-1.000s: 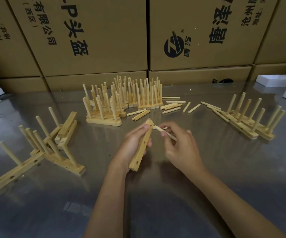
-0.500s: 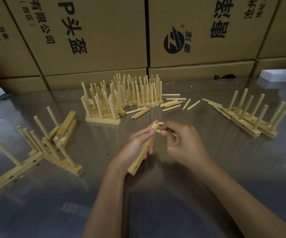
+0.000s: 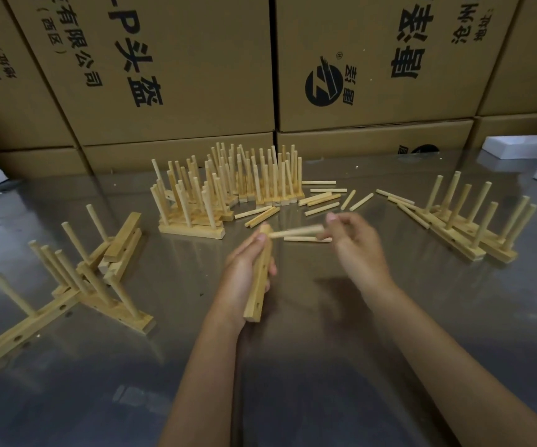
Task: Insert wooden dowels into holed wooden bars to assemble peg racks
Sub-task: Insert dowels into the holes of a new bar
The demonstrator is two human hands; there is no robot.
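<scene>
Above the shiny grey metal table, the left hand grips a pale holed wooden bar, held nearly upright. The right hand pinches a round light wooden dowel, blurred, its tip at the bar's top end. Loose spare dowels lie just beyond.

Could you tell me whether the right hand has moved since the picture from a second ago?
Yes. The right hand has drawn rightward, away from the bar in the left hand, toward the racks on the right.
</scene>
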